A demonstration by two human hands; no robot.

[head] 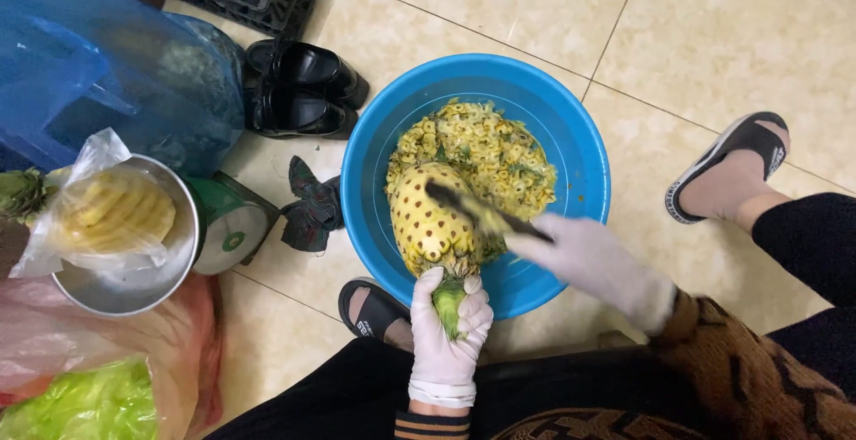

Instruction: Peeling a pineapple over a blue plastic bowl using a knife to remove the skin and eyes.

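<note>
I am gripping the green crown of a peeled pineapple with my left hand, fingers wrapped tightly around it. The fruit is leaning over the blue basin, just above the heap of peelings inside it. My right hand is closed around a knife, whose blade is lying across the pineapple. Left of the basin, another peeled pineapple is sitting bagged in a metal bowl.

both gloved hands closed: left hand, right hand.
</note>
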